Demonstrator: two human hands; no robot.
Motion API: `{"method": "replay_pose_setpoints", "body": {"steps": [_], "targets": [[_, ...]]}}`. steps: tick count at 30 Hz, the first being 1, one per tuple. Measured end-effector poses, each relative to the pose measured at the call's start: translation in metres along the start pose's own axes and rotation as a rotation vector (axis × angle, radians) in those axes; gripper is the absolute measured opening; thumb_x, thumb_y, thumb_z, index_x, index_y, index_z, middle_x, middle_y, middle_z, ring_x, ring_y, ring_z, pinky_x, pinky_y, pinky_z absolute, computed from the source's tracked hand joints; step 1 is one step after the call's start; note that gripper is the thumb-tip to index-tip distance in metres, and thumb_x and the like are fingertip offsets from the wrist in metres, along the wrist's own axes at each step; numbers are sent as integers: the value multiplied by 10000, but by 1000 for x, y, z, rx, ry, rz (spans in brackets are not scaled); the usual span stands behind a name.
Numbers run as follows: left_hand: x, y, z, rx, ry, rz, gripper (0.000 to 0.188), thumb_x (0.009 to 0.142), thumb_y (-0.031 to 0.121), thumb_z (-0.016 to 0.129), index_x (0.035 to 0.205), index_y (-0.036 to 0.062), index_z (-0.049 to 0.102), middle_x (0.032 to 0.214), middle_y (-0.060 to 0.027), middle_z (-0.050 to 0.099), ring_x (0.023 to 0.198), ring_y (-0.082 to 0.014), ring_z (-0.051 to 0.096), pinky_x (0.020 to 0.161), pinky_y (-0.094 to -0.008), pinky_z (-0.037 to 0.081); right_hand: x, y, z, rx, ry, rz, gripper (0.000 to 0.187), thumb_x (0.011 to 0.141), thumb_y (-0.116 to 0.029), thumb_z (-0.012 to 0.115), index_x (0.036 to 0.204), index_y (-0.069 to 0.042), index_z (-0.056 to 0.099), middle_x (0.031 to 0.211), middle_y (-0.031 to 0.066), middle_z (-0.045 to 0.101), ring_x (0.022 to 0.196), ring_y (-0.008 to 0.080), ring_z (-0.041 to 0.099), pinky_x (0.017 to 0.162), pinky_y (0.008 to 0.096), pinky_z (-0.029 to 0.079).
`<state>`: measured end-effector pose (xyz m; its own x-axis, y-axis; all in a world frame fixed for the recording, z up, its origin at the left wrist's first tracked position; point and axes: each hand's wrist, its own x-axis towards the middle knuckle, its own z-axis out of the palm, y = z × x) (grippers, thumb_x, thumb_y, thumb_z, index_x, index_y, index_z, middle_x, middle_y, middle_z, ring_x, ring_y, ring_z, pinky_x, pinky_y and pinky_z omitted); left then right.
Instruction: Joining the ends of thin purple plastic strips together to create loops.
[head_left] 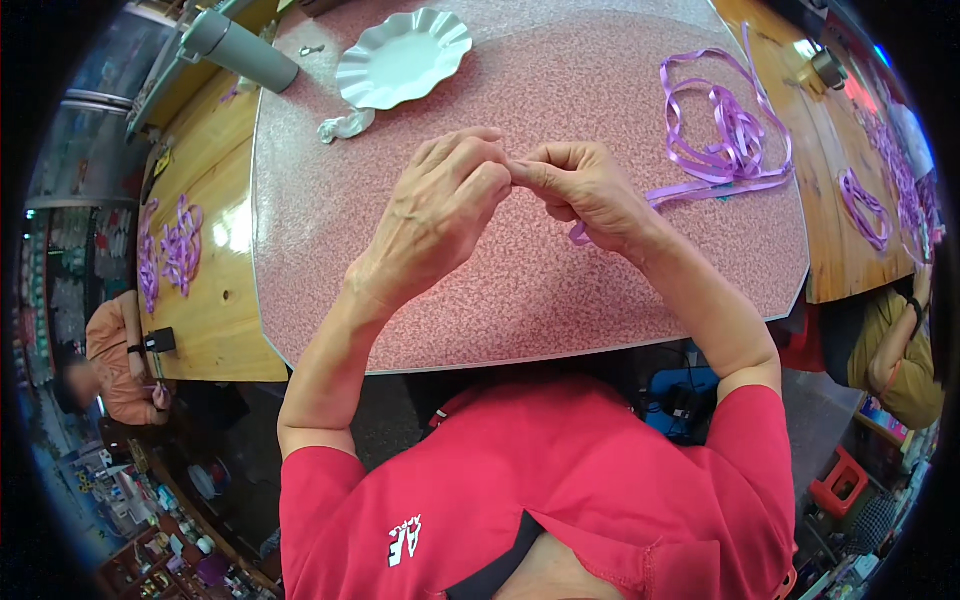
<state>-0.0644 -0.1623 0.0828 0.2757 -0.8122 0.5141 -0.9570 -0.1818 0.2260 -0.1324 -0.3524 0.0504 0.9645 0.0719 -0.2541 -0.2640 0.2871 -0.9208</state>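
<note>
My left hand (440, 205) and my right hand (590, 190) meet above the table, fingers bent and fingertips pressed together in a pinch. A purple ribbon (680, 190) runs from a loose tangle at the right, passes under my right wrist, and shows again as a short loop below my right palm. My right hand appears closed on this ribbon. Whatever the left fingers pinch is hidden behind them. Beyond my left hand lie a pale scalloped plate (405, 60) and a crumpled piece of clear plastic (346, 125).
A grey-green tumbler (240, 52) lies toward the far left of the pink speckled table (520, 300). More purple ribbons rest on the wooden tables at left (182, 245) and right (866, 210). People sit at both sides. A red stool (838, 482) stands at lower right.
</note>
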Motion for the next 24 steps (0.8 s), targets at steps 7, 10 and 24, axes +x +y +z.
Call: {"method": "replay_pose_setpoints", "body": {"steps": [7, 10, 24], "targets": [[-7, 10, 22, -41, 262, -97, 176, 813, -24, 694, 939, 33, 586, 1009, -107, 593, 1091, -298, 585, 904, -391, 477, -3, 0, 10, 172, 40, -36, 145, 908, -211, 696, 903, -68, 667, 617, -87, 458, 499, 7, 326, 444, 190, 221], [-13, 15, 25, -82, 319, -196, 183, 829, -7, 690, 968, 38, 579, 1049, -120, 562, 1027, -264, 569, 885, -365, 466, -5, 2, 12, 240, 30, 11, 93, 915, -166, 662, 927, -74, 656, 626, -83, 455, 493, 8, 321, 441, 189, 216], [-15, 0, 16, -1878, 200, -970, 120, 942, 155, 631, 982, 43, 636, 924, -56, 662, 868, -152, 632, 871, -317, 492, 5, 8, 8, -777, 177, -1202, 218, 779, 56, 710, 967, -52, 692, 883, 49, 615, 694, 116, 594, 558, 243, 490]]}}
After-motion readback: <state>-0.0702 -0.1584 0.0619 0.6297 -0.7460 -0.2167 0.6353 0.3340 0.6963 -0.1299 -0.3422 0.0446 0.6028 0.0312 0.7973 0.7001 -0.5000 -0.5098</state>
